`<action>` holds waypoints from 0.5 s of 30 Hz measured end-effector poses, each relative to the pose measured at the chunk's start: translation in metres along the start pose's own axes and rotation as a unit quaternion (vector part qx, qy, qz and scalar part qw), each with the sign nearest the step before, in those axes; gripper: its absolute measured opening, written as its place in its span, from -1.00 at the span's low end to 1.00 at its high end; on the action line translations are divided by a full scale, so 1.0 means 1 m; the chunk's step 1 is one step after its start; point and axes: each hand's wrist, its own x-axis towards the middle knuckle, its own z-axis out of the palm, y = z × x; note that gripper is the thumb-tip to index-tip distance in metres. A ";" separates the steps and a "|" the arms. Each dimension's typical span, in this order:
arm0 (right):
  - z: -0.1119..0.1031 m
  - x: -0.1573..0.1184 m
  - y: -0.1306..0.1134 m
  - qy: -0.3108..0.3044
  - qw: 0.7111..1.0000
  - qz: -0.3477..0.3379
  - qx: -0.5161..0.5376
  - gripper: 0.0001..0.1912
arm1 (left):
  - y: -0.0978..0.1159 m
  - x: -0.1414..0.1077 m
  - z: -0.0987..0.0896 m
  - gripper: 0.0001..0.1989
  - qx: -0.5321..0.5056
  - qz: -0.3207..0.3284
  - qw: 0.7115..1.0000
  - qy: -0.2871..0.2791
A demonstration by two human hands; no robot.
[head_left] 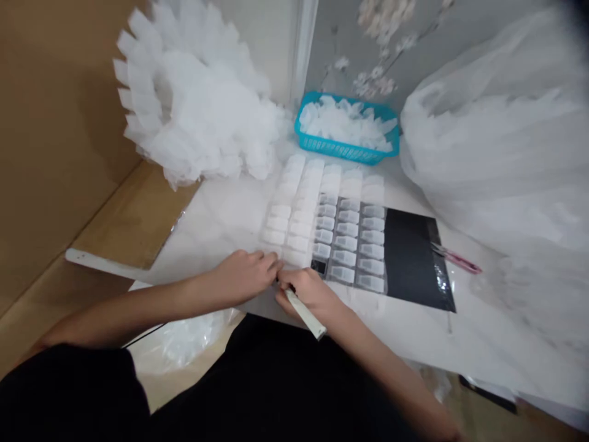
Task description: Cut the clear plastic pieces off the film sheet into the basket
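My left hand (pixel 252 274) is at the table's near edge with its fingers bent together. Its fingertips meet those of my right hand (pixel 309 288), and whatever they pinch is too small and blurred to make out. My right hand is closed around a slim, pale stick-like tool (pixel 306 314) that slants down toward my body; its working end is hidden by the fingers. Just beyond both hands lie rows of small white translucent pieces (pixel 346 242), the right-hand rows over a black sheet (pixel 411 258). One small black square (pixel 319 266) shows at the near end of a row.
A blue basket (pixel 347 150) full of white pieces stands at the back. A large heap of white strips (pixel 197 116) rises at back left. At right is a big translucent bag (pixel 497 141). A pink-handled tool (pixel 460 261) lies across the black sheet's right edge.
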 end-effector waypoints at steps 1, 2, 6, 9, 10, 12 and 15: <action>-0.001 0.001 -0.001 -0.005 1.000 0.004 -0.005 -0.79 | 0.000 0.001 -0.004 -0.79 0.001 0.005 1.000 -0.017; -0.001 0.002 -0.002 -0.007 1.000 0.008 -0.011 -0.80 | -0.001 0.001 -0.008 -0.78 -0.009 0.003 1.000 -0.023; -0.001 0.002 -0.003 -0.010 0.999 0.023 -0.039 -0.79 | -0.007 -0.004 -0.012 -0.76 -0.192 -0.048 0.979 0.053; 0.004 -0.001 0.000 0.005 0.999 0.021 -0.043 -0.81 | -0.017 -0.015 -0.010 -0.81 -0.425 -0.148 0.874 0.184; 0.006 -0.001 0.001 0.010 0.999 0.017 -0.044 -0.82 | -0.023 -0.019 -0.011 -0.83 -0.486 -0.193 0.818 0.239; 0.012 -0.002 0.004 0.020 0.999 0.010 -0.044 -0.84 | -0.038 -0.024 -0.019 -0.86 -0.568 -0.265 0.691 0.360; 0.018 -0.006 0.005 0.043 0.999 0.003 -0.018 -0.87 | -0.075 -0.012 -0.045 -0.86 -0.605 -0.283 0.535 0.517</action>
